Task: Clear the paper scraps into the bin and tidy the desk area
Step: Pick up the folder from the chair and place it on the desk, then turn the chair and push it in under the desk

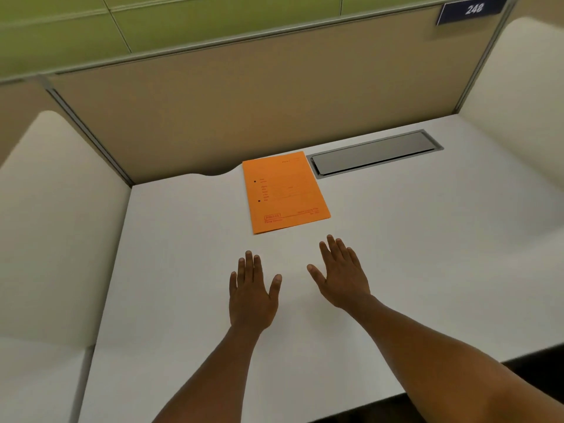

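Note:
An orange file folder (285,192) with red print lies flat on the white desk (427,239), near the back and slightly left of centre. My left hand (253,293) hovers palm down over the desk in front of the folder, fingers spread and holding nothing. My right hand (341,276) is beside it to the right, also palm down with fingers apart and nothing in it, its fingertips a short way below the folder's near edge. No paper scraps and no bin show in this view.
A grey metal cable flap (374,154) is set into the desk at the back right. A beige partition (244,111) closes the back, with a blue number plate (473,9) at its top right. White curved side panels (58,224) flank the desk.

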Available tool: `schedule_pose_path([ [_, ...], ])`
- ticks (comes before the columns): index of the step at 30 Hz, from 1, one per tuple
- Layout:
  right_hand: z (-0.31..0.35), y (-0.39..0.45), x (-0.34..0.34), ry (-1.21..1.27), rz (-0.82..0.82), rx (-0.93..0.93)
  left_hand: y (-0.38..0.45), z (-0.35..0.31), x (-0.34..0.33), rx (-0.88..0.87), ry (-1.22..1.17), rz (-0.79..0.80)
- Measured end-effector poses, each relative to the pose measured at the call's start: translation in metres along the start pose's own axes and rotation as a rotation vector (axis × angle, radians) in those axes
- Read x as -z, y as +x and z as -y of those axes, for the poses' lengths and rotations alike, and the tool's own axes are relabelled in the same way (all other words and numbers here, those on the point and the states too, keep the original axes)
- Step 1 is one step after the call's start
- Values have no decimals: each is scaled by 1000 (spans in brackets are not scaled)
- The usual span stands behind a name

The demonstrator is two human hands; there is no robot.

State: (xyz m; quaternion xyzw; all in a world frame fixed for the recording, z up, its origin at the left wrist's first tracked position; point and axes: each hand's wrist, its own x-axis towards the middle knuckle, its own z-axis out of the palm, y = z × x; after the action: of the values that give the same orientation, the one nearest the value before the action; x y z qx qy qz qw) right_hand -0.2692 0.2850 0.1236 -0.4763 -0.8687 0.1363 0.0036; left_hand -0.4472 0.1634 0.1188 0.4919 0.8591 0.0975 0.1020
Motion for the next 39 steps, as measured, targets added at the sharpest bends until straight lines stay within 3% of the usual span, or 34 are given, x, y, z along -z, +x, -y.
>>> schedule_pose_path([
  [11, 24, -168, -26, -28, -8, -13, -159, 19, -12, 4, 7, 63],
  [23, 40, -314, 10, 17, -94, -62, -289, -16, 21, -175, -2, 25],
  [39, -81, -486, 73, 165, -368, -230, -391, -171, 15, -445, 3, -84],
])
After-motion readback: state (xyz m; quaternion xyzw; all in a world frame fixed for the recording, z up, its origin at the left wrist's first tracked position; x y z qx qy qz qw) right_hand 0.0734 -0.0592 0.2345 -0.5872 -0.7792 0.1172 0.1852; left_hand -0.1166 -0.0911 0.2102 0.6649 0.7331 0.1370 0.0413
